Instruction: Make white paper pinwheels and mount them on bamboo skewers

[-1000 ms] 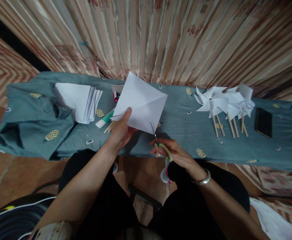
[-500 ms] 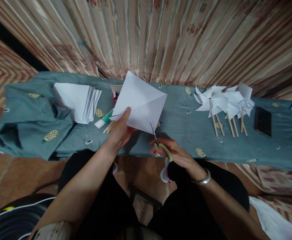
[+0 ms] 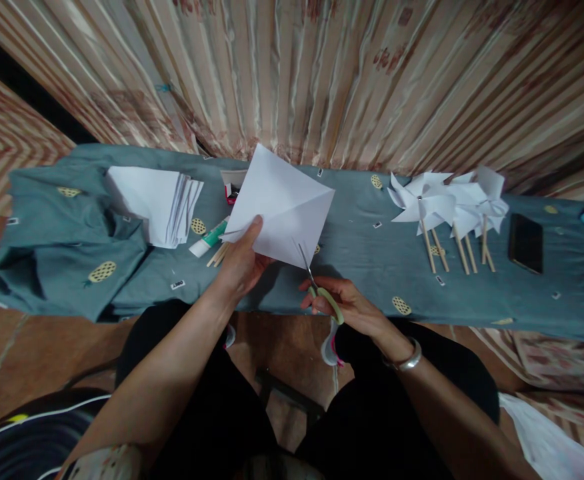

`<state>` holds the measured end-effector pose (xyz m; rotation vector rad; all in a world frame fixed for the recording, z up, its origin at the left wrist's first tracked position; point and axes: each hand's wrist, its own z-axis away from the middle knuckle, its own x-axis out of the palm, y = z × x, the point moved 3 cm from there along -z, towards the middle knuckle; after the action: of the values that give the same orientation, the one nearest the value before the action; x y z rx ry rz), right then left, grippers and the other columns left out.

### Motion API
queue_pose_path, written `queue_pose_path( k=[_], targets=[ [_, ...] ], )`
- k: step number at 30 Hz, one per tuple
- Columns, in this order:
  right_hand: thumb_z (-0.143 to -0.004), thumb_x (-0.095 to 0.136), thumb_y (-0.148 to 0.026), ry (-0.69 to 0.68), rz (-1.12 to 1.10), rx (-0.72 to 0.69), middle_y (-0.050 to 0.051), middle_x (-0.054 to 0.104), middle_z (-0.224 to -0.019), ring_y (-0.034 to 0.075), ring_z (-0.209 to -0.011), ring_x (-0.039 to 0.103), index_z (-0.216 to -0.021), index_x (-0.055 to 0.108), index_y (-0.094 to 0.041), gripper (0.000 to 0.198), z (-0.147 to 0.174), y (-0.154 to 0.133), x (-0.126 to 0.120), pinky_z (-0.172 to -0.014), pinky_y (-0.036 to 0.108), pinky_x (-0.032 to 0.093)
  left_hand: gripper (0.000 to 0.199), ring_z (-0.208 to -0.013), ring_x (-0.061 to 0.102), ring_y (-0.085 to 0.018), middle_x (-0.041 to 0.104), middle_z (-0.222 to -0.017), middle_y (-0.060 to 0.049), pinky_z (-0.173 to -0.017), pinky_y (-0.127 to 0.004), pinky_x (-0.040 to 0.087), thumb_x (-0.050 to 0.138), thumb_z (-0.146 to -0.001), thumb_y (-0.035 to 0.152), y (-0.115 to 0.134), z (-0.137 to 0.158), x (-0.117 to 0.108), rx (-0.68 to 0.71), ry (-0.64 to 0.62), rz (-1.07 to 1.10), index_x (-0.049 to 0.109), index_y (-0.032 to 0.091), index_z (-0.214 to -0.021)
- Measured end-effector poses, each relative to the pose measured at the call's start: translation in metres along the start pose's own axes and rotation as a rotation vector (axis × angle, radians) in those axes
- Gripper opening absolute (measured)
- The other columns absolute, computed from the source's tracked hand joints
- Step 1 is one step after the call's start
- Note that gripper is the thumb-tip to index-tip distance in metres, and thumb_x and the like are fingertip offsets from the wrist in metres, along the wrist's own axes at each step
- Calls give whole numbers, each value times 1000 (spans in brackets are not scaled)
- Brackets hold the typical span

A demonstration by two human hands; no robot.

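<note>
Scarcely any shift since the earlier frame: white paper sheet (image 3: 285,200), creased, held above the cloth-covered tabletop (image 3: 357,267), left hand (image 3: 245,262) pinching its near left edge, thumb uppermost. Right hand (image 3: 347,303), fingers curled about the handles of green-handled scissors (image 3: 331,305), blades at the sheet's near corner. Leftward, one paper stack (image 3: 147,203) and a tube (image 3: 209,238); rightward, paper pinwheels (image 3: 435,203) on sticks (image 3: 427,247), beside a black phone (image 3: 526,243).

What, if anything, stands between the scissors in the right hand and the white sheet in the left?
Nothing visible: the scissors in the right hand overlap the white sheet at its bottom corner. The left hand grips near the left corner, clear of the blades.
</note>
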<state>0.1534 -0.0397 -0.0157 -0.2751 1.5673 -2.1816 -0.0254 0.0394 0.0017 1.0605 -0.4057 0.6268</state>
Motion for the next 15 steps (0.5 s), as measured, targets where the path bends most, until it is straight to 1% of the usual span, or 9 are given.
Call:
queue_pose_path(
  k=[4, 10, 12, 15],
  targets=[
    [-77, 68, -57, -3, -50, -1, 3, 66, -81, 14, -65, 56, -104, 66, -18, 48, -1, 5, 0, -61, 27, 46, 16, -66, 66, -12, 74, -89, -2, -55, -20, 56, 57, -91, 19, 1, 0, 0, 11, -20, 15, 66, 17, -104],
    [-78, 67, -57, 4, -94, -11, 1, 65, -76, 11, -62, 53, -104, 67, -17, 47, -1, 8, 2, -58, 24, 43, 23, -83, 70, -14, 75, -102, -4, -64, -21, 58, 56, -91, 17, 2, -1, -2, 26, 21, 7, 66, 18, -111],
    [-77, 69, -57, 12, -101, -6, 0, 64, -73, 10, -60, 52, -103, 67, -17, 48, -1, 8, 2, -56, 23, 42, 23, -88, 70, -16, 74, -107, -5, -68, -22, 58, 57, -90, 16, 2, -2, -1, 32, 20, 9, 66, 18, -111],
    [-74, 72, -57, 31, -116, 9, 0, 62, -69, 10, -59, 51, -100, 68, -17, 49, -2, 9, 3, -54, 23, 41, 22, -91, 70, -16, 73, -110, -6, -71, -22, 58, 58, -90, 17, 2, -2, -1, 33, 3, 20, 66, 17, -111]
  ],
)
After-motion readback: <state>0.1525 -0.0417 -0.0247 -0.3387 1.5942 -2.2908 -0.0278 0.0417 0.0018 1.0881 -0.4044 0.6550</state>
